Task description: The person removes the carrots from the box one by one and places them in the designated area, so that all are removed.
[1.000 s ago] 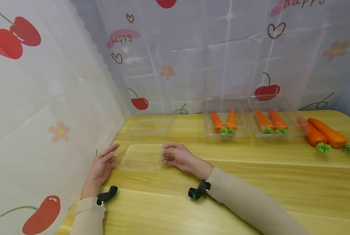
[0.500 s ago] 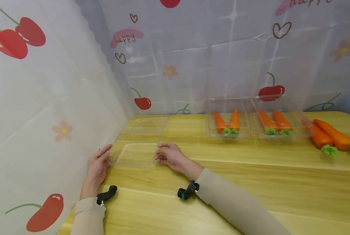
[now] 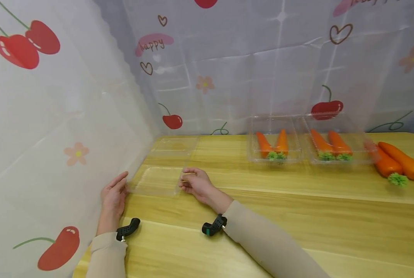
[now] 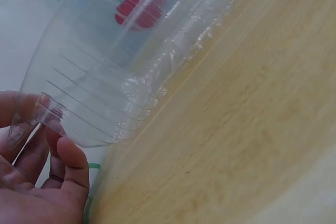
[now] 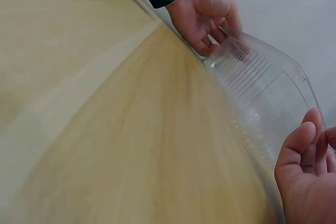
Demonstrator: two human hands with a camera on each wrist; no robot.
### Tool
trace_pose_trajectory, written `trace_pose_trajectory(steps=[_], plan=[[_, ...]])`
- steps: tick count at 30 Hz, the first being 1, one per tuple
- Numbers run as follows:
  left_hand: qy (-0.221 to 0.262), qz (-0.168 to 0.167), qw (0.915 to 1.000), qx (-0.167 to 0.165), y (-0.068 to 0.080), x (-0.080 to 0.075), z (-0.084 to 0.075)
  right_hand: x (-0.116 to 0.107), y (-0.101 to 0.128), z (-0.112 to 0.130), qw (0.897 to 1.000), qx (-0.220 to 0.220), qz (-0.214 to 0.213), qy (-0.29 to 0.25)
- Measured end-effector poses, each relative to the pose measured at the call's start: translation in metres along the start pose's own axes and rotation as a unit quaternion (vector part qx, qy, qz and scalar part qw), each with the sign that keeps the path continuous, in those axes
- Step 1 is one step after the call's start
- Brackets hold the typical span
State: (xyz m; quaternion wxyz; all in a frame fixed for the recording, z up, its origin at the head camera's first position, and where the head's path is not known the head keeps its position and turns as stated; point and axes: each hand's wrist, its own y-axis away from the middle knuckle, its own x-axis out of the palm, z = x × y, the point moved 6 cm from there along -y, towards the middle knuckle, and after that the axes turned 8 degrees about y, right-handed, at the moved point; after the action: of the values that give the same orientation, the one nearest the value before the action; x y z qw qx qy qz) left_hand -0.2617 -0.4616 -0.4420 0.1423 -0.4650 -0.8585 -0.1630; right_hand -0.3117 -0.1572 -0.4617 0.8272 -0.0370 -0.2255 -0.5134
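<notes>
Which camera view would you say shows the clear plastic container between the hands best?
The head view: the whole clear container lies between the left hand and right hand. The left wrist view shows one ribbed end at the fingers; the right wrist view shows a ribbed side stretch.

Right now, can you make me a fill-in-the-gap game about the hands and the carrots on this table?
1. Both hands, the left hand and the right hand, touch the sides of a clear plastic ____.
2. Each closed box at the back, the nearer box and the farther box, holds ____ carrots.
3. The loose carrots lie on the wooden ____ at the far right.
4. The curtain shows red ____.

Missing words: box; two; table; cherries
</notes>
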Motion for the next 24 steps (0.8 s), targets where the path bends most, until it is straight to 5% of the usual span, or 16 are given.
trace_pose_trajectory(steps=[12, 18, 24], plan=[[0.067, -0.039, 0.9957, 0.049, -0.001, 0.003, -0.006, 0.002, -0.007, -0.001, 1.0, 0.005, -0.008, -0.013], [0.072, -0.059, 0.9885, 0.119, 0.001, 0.001, -0.013, 0.003, -0.008, -0.002, 1.0, 0.006, -0.004, -0.022], [0.008, -0.107, 0.9733, 0.203, 0.008, -0.006, -0.025, 0.007, -0.008, -0.003, 1.0, 0.011, 0.005, -0.026]])
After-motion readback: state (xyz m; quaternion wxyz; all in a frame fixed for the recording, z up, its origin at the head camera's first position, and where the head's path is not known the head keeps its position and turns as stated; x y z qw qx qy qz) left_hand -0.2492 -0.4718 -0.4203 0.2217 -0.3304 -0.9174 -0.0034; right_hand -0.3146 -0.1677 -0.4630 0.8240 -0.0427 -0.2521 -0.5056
